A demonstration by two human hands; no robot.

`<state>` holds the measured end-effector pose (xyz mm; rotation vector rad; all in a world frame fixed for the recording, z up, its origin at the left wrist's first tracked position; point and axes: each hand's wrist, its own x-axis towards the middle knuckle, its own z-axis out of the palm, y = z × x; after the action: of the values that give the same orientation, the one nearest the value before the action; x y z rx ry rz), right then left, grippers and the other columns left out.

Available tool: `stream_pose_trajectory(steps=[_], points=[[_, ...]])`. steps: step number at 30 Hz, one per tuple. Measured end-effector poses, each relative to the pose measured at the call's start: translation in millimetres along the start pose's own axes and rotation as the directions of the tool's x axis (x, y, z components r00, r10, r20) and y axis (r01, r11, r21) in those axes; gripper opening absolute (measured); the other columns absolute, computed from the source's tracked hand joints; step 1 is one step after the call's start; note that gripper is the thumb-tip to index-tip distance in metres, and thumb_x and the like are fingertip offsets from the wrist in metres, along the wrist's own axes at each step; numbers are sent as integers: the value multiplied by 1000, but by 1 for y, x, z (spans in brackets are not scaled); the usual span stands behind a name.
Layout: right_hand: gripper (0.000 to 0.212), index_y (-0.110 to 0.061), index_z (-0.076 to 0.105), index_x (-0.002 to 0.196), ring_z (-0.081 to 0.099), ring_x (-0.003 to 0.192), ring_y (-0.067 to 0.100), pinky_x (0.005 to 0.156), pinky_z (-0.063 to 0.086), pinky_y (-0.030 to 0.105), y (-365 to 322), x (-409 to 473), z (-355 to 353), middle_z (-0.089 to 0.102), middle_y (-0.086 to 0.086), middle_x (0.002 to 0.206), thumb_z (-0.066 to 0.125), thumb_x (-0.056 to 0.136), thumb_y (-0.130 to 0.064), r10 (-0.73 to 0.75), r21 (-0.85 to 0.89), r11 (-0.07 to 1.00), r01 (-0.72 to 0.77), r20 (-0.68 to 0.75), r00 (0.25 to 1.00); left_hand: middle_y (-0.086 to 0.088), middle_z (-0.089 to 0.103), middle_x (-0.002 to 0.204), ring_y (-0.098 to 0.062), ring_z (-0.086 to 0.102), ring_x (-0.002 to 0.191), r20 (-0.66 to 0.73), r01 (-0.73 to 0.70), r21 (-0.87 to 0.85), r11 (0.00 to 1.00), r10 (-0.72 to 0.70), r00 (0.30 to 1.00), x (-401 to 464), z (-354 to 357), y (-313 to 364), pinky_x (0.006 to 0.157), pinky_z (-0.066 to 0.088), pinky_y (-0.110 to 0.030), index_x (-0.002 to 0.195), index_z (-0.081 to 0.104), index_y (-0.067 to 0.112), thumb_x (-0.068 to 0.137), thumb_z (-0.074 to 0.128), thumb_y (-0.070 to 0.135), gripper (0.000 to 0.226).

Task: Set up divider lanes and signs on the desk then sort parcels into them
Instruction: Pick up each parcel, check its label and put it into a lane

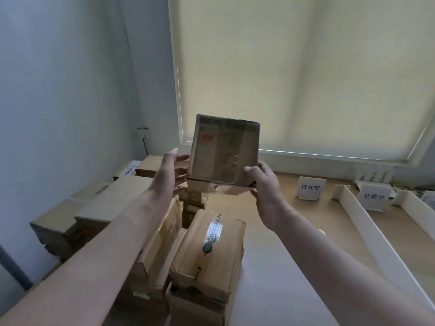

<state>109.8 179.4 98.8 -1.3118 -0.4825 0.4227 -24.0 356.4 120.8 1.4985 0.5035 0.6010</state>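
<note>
Holding a small cardboard parcel (224,150) up in front of the blind (306,74), I judge I am in the sorting step: the lanes look laid out already, with white dividers (367,222) running across the desk (294,208) to my right and two signs standing at their far ends, one reading 待处理 (310,188), the other 处理中 (374,197). My right hand (268,191) grips the parcel at its lower right corner, thumb on the near face and fingers curled beneath it. My left hand (170,171) sits just beside the parcel's left edge with its fingers straight and spread; I cannot tell whether the fingertips touch the box or stand just clear of it. The parcel is tilted with its taped face toward me, well above the desk and over the stack of unsorted parcels (207,250) piled at my left. A red mark shows near its top left corner, but any label text is too blurred for me to read.

Next, I think, I need to read whatever marks this parcel's category, then carry it rightward and set it down flat in the matching lane, between the dividers, not on top of one. One-handed at a corner, the box could swing, so steadying it with my left hand before the move seems wise
</note>
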Motion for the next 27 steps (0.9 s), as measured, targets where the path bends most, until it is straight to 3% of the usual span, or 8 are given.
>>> stream_pose_trajectory(steps=[3, 7, 12, 15, 19, 21, 23, 27], points=[[62, -20, 57, 131, 64, 89, 11, 61, 49, 20, 0, -6, 1, 71, -2, 110, 62, 69, -14, -75, -32, 996, 78, 73, 995, -9, 73, 120, -31, 64, 118, -5, 7, -38, 999, -7, 1000, -2, -5, 6, 105, 46, -55, 126, 62, 37, 102, 23, 68, 55], [67, -18, 51, 123, 64, 106, 14, 62, 50, 17, 0, -12, 7, 70, 5, 116, 53, 59, 2, -131, -46, 989, 137, 115, 985, -15, 74, 113, -36, 66, 111, 36, 11, -34, 999, -9, 999, -4, -7, 12, 97, 48, -53, 121, 71, 35, 99, 18, 74, 69], [74, -25, 51, 132, 57, 126, 22, 70, 51, 17, -4, -13, 9, 63, -2, 133, 56, 62, -4, -163, -80, 981, 179, 175, 971, -24, 69, 121, -41, 69, 103, 80, 1, -58, 998, 3, 997, -7, -10, 13, 95, 52, -57, 124, 68, 30, 94, 48, 69, 53], [83, -25, 46, 141, 60, 118, 17, 77, 53, 18, -4, -12, 6, 62, 4, 137, 68, 63, -5, -162, -93, 978, 189, 242, 957, -20, 68, 123, -33, 70, 102, 66, 12, -75, 997, -7, 998, -10, -8, 14, 81, 61, -48, 131, 61, 28, 95, 55, 57, 47], [85, -32, 42, 145, 63, 122, 13, 97, 54, 29, -2, -13, 2, 65, -3, 133, 88, 72, -33, -124, -158, 971, 182, 319, 940, -14, 69, 123, -35, 68, 111, 46, 3, -88, 996, 1, 999, -14, -5, 12, 79, 59, -47, 134, 59, 33, 98, 54, 55, 42], [82, -34, 44, 141, 67, 113, 8, 86, 54, 24, -4, -16, 4, 68, -7, 126, 84, 72, -52, -86, -177, 974, 143, 296, 951, -14, 68, 123, -36, 67, 112, 51, -2, -82, 997, 7, 999, -17, -6, 11, 80, 59, -49, 134, 55, 34, 99, 55, 52, 40], [69, -32, 45, 135, 67, 113, 18, 84, 56, 34, -5, -16, 6, 67, -1, 125, 74, 80, -63, -37, -152, 986, 75, 237, 971, -11, 68, 123, -36, 67, 110, 105, 25, -52, 998, -19, 994, -21, -8, 10, 80, 60, -51, 137, 52, 38, 93, 65, 50, 47], [45, -27, 39, 136, 66, 117, 26, 92, 61, 48, -3, -17, 6, 62, 11, 130, 59, 101, -46, 17, -46, 999, -8, 190, 982, -5, 63, 130, -39, 67, 113, 193, 87, -57, 995, -74, 978, -25, -14, 8, 77, 62, -55, 139, 49, 46, 78, 88, 34, 73]])
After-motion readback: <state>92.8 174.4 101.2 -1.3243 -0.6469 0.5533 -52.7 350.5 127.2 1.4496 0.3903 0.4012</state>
